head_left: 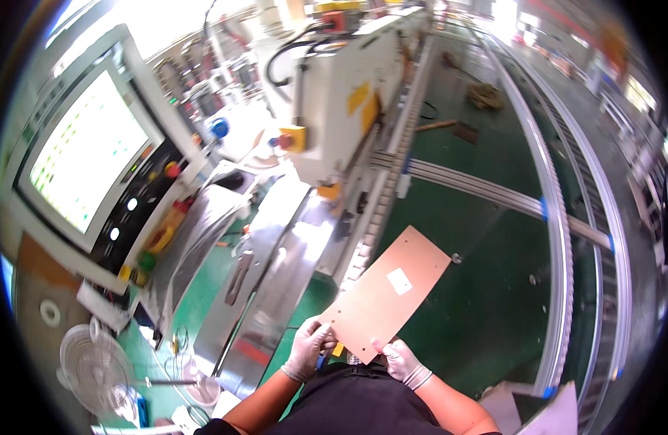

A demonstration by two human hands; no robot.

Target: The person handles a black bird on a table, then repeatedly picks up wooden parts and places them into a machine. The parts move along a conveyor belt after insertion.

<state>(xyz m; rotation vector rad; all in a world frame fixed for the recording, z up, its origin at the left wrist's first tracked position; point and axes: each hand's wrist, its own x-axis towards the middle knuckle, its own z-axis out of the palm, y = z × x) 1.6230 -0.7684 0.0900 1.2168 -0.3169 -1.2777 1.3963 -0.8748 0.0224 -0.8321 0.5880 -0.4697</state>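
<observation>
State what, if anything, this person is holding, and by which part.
A flat, rectangular, tan panel, held at its near end: white-gloved left hand by the left corner, white-gloved right hand on the right edge near the other corner.

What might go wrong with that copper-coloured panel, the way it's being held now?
Both the left hand and right hand grip the panel at its near end, so the far end could dip or swing. Its left edge looks close to the conveyor rail, though the gap is unclear; it might knock there.

Monitor (91, 152) left of board (374, 308), rails (558, 261) right.
</observation>
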